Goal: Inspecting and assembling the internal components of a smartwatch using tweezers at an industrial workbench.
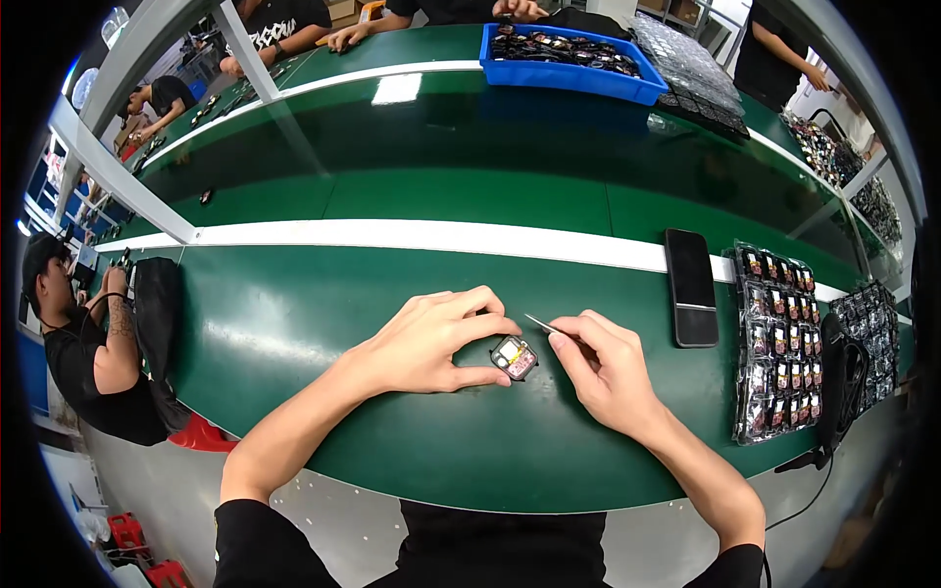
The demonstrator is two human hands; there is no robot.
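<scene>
Left hand pinches square watch body on green table; right hand pinches thin pointed tool nearby.

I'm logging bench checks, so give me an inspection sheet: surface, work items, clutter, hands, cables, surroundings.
Surface: green bench, glossy; white strip behind.
Work items: small square device, open, insides showing; thin tool.
Clutter: phone and filled tray, right.
Left hand: grips the device.
Right hand: pinches the tool, its tip apart from the device.
Cables: black cable trailing below the bench's right end.
Surroundings: co-worker at left; blue bin beyond the strip.
</scene>
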